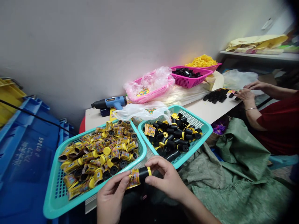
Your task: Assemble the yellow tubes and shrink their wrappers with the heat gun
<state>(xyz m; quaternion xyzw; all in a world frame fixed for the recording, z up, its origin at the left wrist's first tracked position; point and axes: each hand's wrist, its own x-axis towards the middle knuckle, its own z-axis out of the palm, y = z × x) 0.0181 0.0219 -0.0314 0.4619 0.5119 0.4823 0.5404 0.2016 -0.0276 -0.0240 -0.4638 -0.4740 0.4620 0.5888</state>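
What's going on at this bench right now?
The person's left hand and right hand hold a black tube with a yellow ring and printed wrapper. Nearby, a teal mesh basket holds wrapped tubes, and another teal mesh basket holds mostly bare black tubes. A co-worker's hands are at black pieces on the table.

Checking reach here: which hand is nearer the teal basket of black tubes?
Right: the right hand just below the basket's front corner; left hand farther left, by the other basket.
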